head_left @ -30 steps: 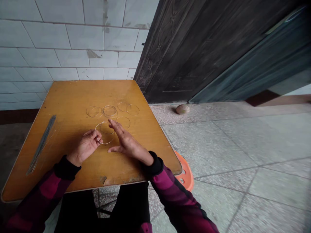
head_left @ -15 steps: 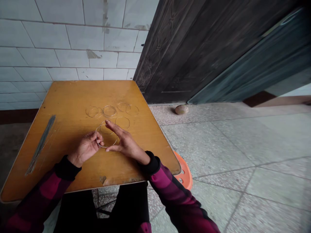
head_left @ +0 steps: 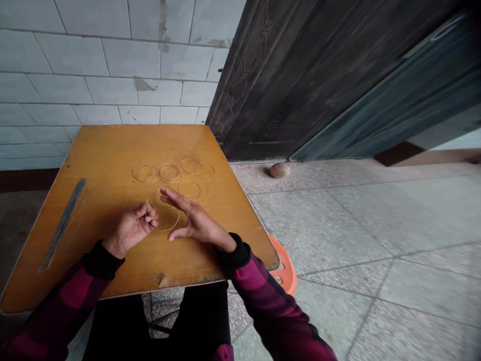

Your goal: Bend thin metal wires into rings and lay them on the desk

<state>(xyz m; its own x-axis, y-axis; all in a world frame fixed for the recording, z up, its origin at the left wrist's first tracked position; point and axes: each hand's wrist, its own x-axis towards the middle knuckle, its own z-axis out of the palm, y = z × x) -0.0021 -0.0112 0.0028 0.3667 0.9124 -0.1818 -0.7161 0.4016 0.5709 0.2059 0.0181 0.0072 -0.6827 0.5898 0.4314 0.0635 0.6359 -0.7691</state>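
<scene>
My left hand (head_left: pixel 136 226) pinches a thin wire ring (head_left: pixel 178 220) at its left side, above the wooden table (head_left: pixel 124 145). Around the ring's right side my right hand (head_left: pixel 195 220) is held with thumb and fingers spread apart; whether a fingertip touches the wire I cannot tell. Just beyond the hands lie more wire rings (head_left: pixel 169 172), several of them overlapping on the tabletop. One single ring (head_left: pixel 190 190) rests close past my right fingers. A bundle of straight grey wires (head_left: pixel 63 220) lies to the left of my left hand.
A tiled wall (head_left: pixel 93 90) stands behind the table. To the right are a dark door (head_left: pixel 270 100) and a round stone-like object (head_left: pixel 280 170) on the floor. An orange plastic stool (head_left: pixel 287 271) shows beneath the table's right corner.
My left hand and the wire ring have shifted slightly left. My right thumb has moved a little away from the ring's lower edge. The rings and wires on the table stay put.
</scene>
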